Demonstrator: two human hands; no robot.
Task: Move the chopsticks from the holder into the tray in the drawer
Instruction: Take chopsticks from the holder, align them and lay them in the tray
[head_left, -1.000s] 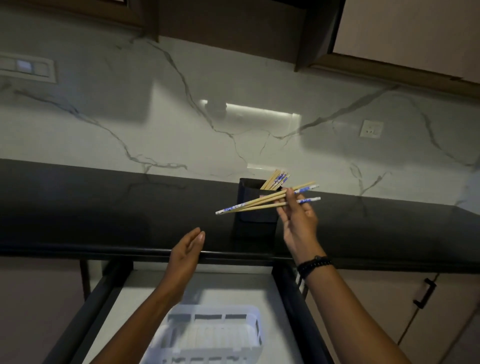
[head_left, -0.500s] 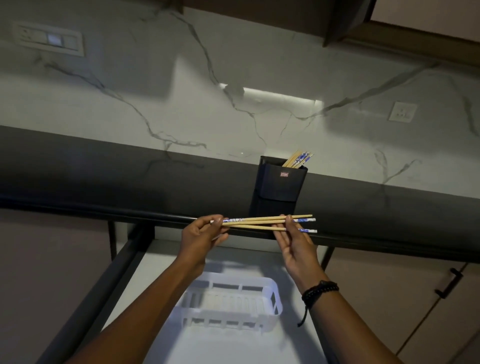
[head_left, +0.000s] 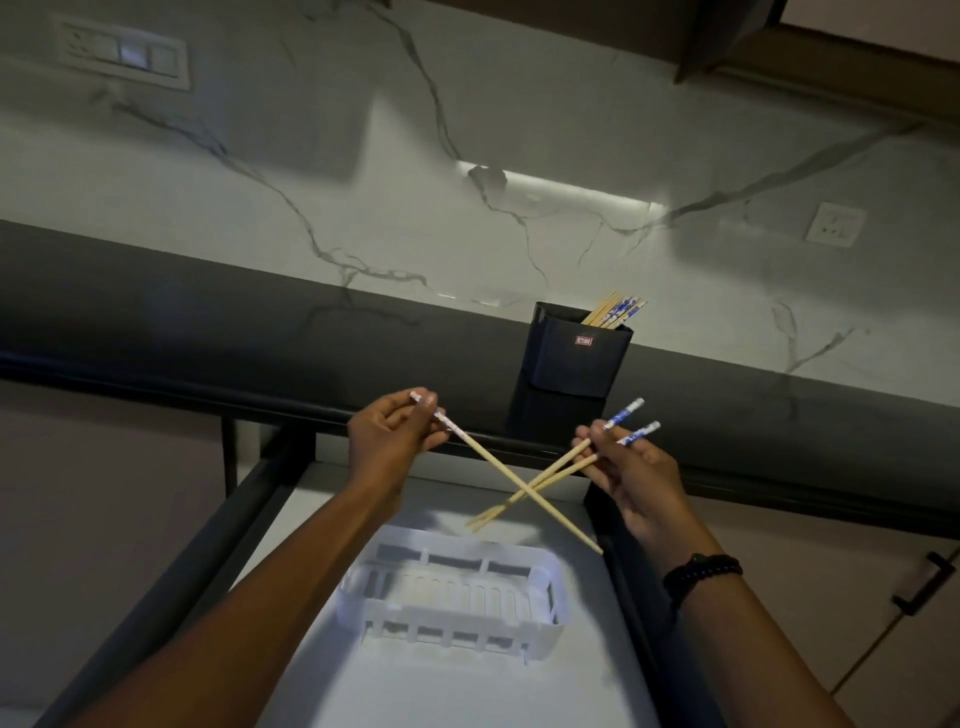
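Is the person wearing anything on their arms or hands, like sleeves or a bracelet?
No sleeves show: both forearms are bare as far as the picture reaches. The right hand has a black beaded bracelet around its wrist. The left hand and its wrist wear nothing. No rings or gloves show on the fingers.

I see a white veined marble backsplash (head_left: 519, 130) above a dark countertop (head_left: 208, 322); switch plate (head_left: 124, 52) at eleven o'clock, wall socket (head_left: 835, 224) at two o'clock.
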